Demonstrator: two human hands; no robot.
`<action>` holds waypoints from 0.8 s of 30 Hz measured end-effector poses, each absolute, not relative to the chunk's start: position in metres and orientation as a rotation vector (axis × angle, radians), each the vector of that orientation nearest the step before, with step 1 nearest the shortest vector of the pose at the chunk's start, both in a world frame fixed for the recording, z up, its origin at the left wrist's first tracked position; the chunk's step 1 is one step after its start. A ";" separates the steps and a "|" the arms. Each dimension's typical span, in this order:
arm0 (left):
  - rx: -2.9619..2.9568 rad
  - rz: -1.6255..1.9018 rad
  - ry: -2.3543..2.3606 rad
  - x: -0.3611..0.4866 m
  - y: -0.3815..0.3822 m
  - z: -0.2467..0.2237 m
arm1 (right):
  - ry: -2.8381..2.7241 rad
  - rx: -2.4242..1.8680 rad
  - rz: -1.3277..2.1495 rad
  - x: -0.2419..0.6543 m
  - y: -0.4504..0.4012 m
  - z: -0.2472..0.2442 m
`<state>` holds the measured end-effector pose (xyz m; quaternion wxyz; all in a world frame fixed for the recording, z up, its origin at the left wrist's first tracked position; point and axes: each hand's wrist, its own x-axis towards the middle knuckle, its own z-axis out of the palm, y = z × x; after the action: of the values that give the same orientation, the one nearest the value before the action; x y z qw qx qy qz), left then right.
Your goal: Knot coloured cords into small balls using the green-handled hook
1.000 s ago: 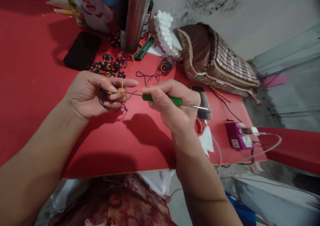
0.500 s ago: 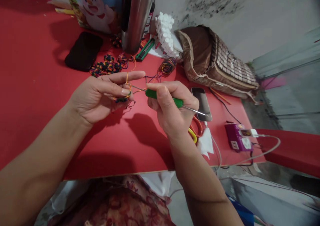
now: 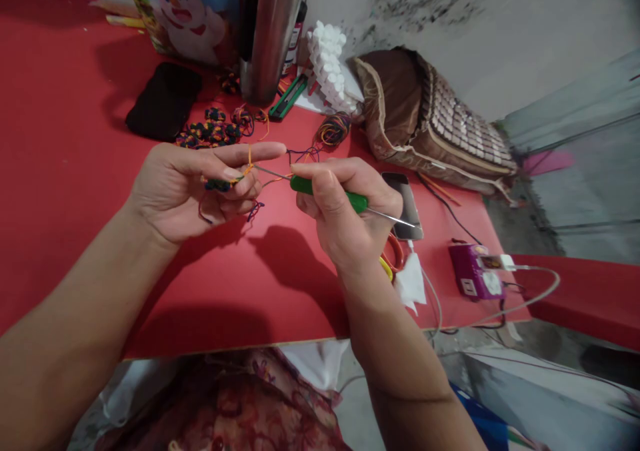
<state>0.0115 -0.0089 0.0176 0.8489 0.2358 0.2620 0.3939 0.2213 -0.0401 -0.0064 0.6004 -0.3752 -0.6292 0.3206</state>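
Between thumb and fingers, my left hand [image 3: 190, 188] pinches a small dark and orange crocheted piece [image 3: 220, 184], its index finger stretched out with orange yarn over it. My right hand [image 3: 345, 204] is closed round the green handle of a crochet hook [image 3: 301, 184]. The hook's thin tip meets the orange loop beside my left fingertips, and a metal shaft sticks out behind the handle. Dark loose yarn ends hang below my left fingers. Beyond my hands lie a pile of small crocheted pieces [image 3: 207, 131] and a multicoloured yarn bundle [image 3: 334, 129].
On the red table [image 3: 225, 291] are a black pouch [image 3: 164, 101], a green cutter [image 3: 289, 98], a phone [image 3: 407, 204], red-handled scissors [image 3: 395, 254], a white tissue [image 3: 412, 283] and a purple power block [image 3: 476, 271] with cables. A metal post [image 3: 273, 38] and brown cushion [image 3: 440, 118] stand behind.
My left hand has turned and shifted slightly left with the crocheted piece, which now shows less below the thumb. My right hand keeps its grip on the hook, almost in place.
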 end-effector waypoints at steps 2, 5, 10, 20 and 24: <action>0.483 0.806 0.544 0.010 -0.008 0.019 | -1.472 -0.861 0.732 0.222 -0.040 -0.007; 0.418 0.775 0.555 0.007 -0.008 0.022 | -1.483 -0.858 0.711 0.223 -0.041 -0.007; 0.413 0.732 0.536 0.002 -0.005 0.022 | -1.450 -0.755 0.806 0.224 -0.039 -0.005; 0.695 0.997 0.643 0.026 -0.019 0.016 | -1.235 -0.711 1.057 0.211 -0.027 -0.013; 0.828 1.166 0.671 0.036 -0.018 0.004 | -1.167 -0.730 1.063 0.210 -0.031 -0.013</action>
<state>0.0358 -0.0181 0.0044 0.7039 0.3724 0.3019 0.5240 0.2097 -0.0314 -0.0130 0.6450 -0.3205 -0.5128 0.4672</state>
